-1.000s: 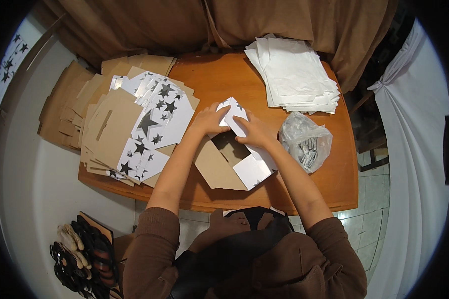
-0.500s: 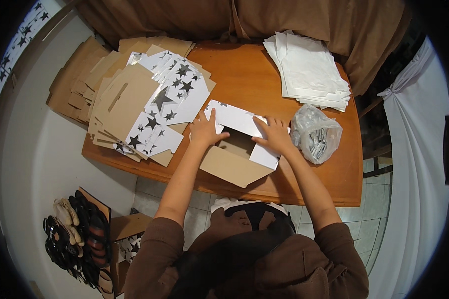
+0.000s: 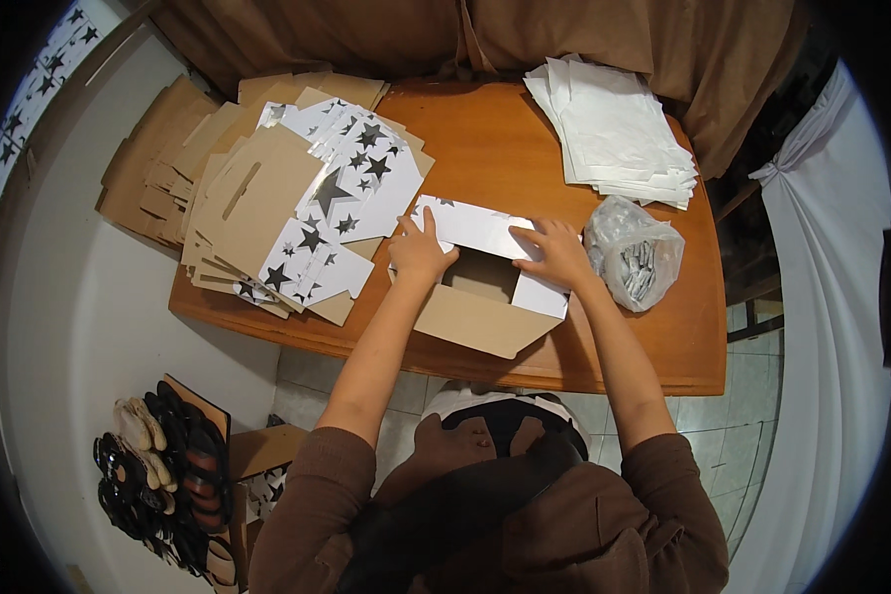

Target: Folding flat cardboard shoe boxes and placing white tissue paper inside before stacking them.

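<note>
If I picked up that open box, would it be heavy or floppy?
The open box probably feels light, being thin cardboard around a hollow. Its crisp shape suggests it's fairly stiff, but the brown flap sticking out might bend.

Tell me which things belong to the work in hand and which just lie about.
Seemingly in the work:
open box, touched by left hand and right hand
cardboard stack
perhaps white sheets, plastic bag

Apparently just about:
shoes
brown curtain

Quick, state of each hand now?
Left hand: open, fingers spread on the left end of the box; grip can't be told.
Right hand: open, fingers spread on its right end; grip can't be told.
</note>
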Demonstrator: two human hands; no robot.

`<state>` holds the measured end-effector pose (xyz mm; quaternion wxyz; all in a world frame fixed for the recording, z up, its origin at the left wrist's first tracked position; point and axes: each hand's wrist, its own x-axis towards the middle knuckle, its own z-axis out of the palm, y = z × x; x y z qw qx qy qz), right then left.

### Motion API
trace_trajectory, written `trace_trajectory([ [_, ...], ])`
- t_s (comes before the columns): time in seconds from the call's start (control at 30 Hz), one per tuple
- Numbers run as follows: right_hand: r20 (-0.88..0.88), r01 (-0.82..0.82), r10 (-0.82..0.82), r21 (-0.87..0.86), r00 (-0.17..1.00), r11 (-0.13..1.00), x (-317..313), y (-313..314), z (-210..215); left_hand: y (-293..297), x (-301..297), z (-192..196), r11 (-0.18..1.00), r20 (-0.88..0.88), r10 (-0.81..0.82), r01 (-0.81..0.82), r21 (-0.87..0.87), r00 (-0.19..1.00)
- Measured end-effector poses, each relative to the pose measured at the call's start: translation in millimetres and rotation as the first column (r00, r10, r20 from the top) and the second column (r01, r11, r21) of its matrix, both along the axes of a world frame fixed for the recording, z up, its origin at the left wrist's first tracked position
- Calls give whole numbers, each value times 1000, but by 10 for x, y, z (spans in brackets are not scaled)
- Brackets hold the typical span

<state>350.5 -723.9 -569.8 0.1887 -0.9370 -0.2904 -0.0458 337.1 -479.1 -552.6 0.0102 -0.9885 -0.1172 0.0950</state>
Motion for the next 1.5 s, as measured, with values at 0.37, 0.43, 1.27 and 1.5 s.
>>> trace_trajectory([
  [0.37,-196,-94,182,391,964,916,-673,-431,83,914,-624,-16,508,524,-443,685,-522,728],
  [0.43,-147,-177,229,303,962,937,-859,-459,123,930,-724,14,363,486,-529,704,-611,695],
  [1.27,478,329,-233,-126,847,936,-1005,228,-38,467,-271,-3,609,783,-411,779,-145,467],
  [1.5,174,189,-161,-155,972,970,-932,237,-77,512,-215,-106,419,575,-699,895,-150,424],
])
